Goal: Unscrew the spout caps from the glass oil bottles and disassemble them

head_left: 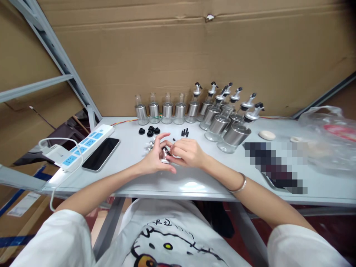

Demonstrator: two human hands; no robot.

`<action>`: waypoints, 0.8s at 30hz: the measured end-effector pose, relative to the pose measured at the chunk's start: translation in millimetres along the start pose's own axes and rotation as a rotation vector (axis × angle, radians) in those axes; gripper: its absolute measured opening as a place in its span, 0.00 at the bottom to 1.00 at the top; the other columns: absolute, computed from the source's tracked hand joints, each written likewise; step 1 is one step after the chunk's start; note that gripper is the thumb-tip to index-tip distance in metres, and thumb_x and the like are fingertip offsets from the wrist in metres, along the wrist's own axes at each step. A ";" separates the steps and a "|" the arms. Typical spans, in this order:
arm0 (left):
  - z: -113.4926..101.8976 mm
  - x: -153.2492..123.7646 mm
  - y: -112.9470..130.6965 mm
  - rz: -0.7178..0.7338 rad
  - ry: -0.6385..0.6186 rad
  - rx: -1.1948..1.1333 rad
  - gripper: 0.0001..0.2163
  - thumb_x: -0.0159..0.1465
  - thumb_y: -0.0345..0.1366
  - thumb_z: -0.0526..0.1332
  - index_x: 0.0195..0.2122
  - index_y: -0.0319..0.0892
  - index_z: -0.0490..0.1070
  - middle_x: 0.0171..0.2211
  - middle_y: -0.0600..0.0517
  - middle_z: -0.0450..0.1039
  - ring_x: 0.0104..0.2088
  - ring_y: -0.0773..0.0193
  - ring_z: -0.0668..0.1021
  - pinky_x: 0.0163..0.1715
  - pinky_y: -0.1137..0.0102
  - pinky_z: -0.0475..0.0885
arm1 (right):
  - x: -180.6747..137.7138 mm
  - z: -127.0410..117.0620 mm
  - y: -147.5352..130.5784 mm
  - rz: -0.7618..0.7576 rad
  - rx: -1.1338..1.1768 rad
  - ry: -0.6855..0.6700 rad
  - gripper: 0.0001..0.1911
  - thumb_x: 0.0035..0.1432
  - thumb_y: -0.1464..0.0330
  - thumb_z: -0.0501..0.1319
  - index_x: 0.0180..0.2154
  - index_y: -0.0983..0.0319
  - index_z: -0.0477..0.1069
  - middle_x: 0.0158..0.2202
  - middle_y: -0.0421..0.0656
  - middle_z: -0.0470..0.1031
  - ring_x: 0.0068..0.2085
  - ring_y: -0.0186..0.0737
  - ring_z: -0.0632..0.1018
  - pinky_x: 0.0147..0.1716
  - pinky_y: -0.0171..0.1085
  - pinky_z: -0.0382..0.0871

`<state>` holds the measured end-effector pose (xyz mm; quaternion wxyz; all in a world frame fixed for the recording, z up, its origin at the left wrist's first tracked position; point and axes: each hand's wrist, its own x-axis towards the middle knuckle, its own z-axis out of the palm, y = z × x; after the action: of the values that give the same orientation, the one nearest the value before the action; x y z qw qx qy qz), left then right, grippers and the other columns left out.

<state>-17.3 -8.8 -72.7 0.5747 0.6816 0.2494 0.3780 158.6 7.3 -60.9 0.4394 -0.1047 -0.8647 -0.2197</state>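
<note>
My left hand (152, 157) is curled around a silver-and-black bottle pourer (164, 158) above the table's front half. My right hand (187, 152) is closed at the pourer's black upper part, its fingertips meeting those of my left hand. Fingers hide much of the pourer. Beside my left hand lie more silver pourer tops (150, 145), partly covered. Beyond the hands are several black stoppers (150, 130), a small cluster of black spout pieces (185, 132) and one loose black bit (174, 139).
Open-necked glass bottles with steel sleeves (167, 109) line the back; bottles with pourers fitted (235, 135) stand right of them. At left lie a phone (101, 154) and a power strip (86, 144). A white oval object (267, 135) and a plastic bag (330, 137) occupy the right side.
</note>
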 end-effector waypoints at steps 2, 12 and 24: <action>0.1 -0.2 0.9 -0.046 -0.010 -0.008 0.51 0.38 0.40 0.76 0.57 0.55 0.42 0.43 0.54 0.61 0.25 0.77 0.69 0.28 0.76 0.67 | 1.7 0.4 1.0 0.017 -0.030 -0.065 0.20 0.65 0.61 0.53 0.23 0.63 0.63 0.20 0.37 0.66 0.21 0.29 0.63 0.23 0.32 0.55; 4.6 6.0 5.3 -0.230 0.084 0.052 0.18 0.54 0.45 0.65 0.36 0.39 0.60 0.23 0.59 0.65 0.19 0.75 0.67 0.21 0.76 0.61 | 3.9 -13.3 11.7 -0.039 -0.247 -0.123 0.14 0.65 0.70 0.53 0.25 0.61 0.62 0.21 0.37 0.64 0.23 0.32 0.61 0.25 0.36 0.52; -3.3 4.4 0.2 -0.291 0.021 0.072 0.29 0.42 0.62 0.65 0.24 0.40 0.57 0.15 0.61 0.57 0.15 0.77 0.58 0.16 0.76 0.50 | -3.5 -4.3 11.9 -0.023 -0.122 -0.106 0.12 0.66 0.62 0.52 0.38 0.63 0.69 0.34 0.46 0.75 0.33 0.37 0.73 0.29 0.36 0.62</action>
<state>-17.4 -3.5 -71.4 0.5962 0.6543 0.3649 0.2885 168.2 15.8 -58.1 0.3833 -0.1328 -0.8728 -0.2714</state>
